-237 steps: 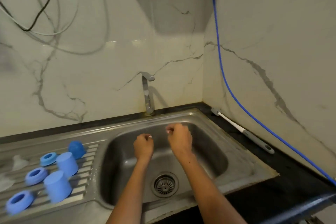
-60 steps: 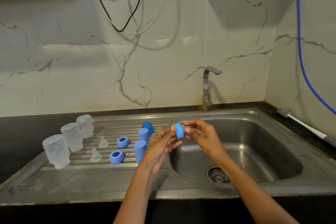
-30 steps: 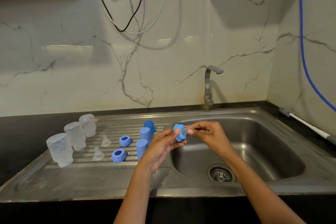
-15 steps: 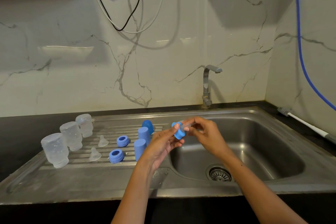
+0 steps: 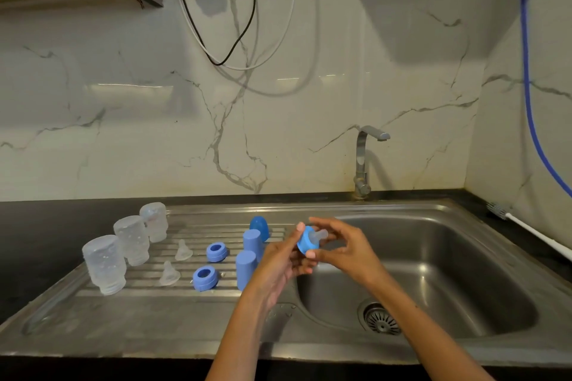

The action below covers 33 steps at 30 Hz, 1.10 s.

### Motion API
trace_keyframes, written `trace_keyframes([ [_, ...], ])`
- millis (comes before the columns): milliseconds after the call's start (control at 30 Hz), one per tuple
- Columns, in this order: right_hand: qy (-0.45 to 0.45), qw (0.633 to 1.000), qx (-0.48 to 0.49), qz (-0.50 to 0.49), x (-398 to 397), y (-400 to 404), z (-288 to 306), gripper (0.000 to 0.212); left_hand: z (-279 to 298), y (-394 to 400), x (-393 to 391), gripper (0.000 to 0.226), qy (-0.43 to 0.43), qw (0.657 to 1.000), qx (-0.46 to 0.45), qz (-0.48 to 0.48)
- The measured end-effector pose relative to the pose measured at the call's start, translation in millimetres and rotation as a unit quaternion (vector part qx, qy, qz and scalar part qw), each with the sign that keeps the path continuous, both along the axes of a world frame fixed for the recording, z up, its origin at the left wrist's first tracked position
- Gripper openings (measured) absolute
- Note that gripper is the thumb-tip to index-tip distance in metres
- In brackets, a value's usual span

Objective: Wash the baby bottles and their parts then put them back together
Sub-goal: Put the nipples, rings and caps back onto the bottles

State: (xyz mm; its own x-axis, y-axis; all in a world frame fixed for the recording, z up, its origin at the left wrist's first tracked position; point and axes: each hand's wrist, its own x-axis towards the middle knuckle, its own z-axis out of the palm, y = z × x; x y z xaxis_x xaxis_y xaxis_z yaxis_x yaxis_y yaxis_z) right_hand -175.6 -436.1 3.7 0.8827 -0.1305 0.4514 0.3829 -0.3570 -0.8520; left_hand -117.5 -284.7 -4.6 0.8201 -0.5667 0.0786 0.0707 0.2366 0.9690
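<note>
A single head-worn wide-angle view looks forward and down from the front edge of the black stone desk (image 5: 46,226), close over the stainless steel sink (image 5: 464,257), facing the white marble wall (image 5: 278,133) behind.

Drainboard left, sink basin right.
Three bottles (image 5: 123,246) on drainboard (image 5: 93,312), far left; teats (image 5: 176,263), rings (image 5: 210,266), caps (image 5: 249,257) rightward; both hands (image 5: 309,254) over basin (image 5: 448,272) edge; tap (image 5: 363,161) behind.
</note>
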Motion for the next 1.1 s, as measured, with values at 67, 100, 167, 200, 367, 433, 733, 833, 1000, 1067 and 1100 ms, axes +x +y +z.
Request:
trace_keyframes([
  [67, -0.014, 1.000, 0.000, -0.008, 0.7, 0.1, -0.6, 0.050, 1.5, -0.3, -2.2, 0.058, -0.019, 0.999, 0.033, 0.028],
  [100, -0.021, 1.000, -0.001, -0.015, 0.1, 1.0, 0.0, 0.046, 3.5, -0.9, -3.7, 0.062, -0.025, 0.998, 0.048, 0.042],
  [167, -0.037, 0.999, 0.010, -0.038, -1.4, 2.6, 2.2, 0.039, 8.7, -2.4, -6.3, 0.068, -0.020, 0.995, 0.064, 0.077],
  [200, -0.042, 0.998, 0.021, -0.049, -3.0, 3.2, 4.1, 0.037, 12.3, -1.4, -8.2, 0.066, -0.015, 0.993, 0.061, 0.099],
  [367, -0.037, 0.996, 0.064, -0.046, -5.6, 15.2, 10.5, 0.031, 32.7, 26.9, -4.3, 0.033, -0.069, 0.981, 0.050, 0.173],
  [433, -0.045, 0.996, 0.073, -0.033, 1.7, 27.6, 19.4, 0.030, 46.2, 43.4, 6.7, 0.027, -0.108, 0.971, 0.078, 0.200],
  [733, -0.032, 0.996, 0.085, 0.006, 63.9, 105.5, 46.2, 0.024, 88.8, 151.8, 94.0, 0.024, -0.279, 0.835, 0.340, 0.329],
  [833, -0.022, 0.997, 0.068, 0.005, 84.5, 122.5, 40.6, 0.027, 96.7, 184.6, 125.9, 0.026, -0.292, 0.794, 0.409, 0.342],
  [1000, -0.020, 0.998, 0.058, -0.001, 110.9, 134.2, 34.0, 0.030, 105.3, 222.1, 171.8, 0.029, -0.265, 0.768, 0.459, 0.360],
  [1067, -0.018, 0.999, 0.041, -0.004, 117.0, 136.9, 31.2, 0.031, 102.1, 233.5, 188.0, 0.036, -0.243, 0.753, 0.502, 0.349],
  [1100, -0.018, 0.999, 0.032, -0.006, 119.2, 138.4, 29.9, 0.032, 99.9, 237.6, 195.3, 0.040, -0.235, 0.744, 0.526, 0.337],
])
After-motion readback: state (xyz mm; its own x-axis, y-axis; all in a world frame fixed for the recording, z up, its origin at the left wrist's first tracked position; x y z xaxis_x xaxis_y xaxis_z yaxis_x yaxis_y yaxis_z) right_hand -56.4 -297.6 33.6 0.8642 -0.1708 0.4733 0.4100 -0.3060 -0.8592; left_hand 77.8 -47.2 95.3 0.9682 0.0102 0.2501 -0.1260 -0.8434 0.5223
